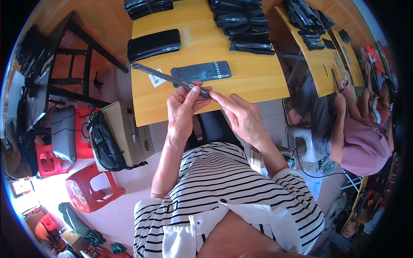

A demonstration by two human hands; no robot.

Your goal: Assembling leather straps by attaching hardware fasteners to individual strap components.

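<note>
Striped shirt [223,189] (close below); both hands [183,105] pinch a dark strip [172,79]

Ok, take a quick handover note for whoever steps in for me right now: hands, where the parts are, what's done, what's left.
Left hand: closed on the long dark strip, thumb on top near its right end.
Right hand: forefinger and thumb pinch that same end; the strip's far end points left over the yellow table.
On the table: a flat dark ribbed tray just beyond the strip, a white label under it, a black case at left, stacks of dark pieces at the back.
Done: one strip picked up. Left: it is not yet set down anywhere.
</note>
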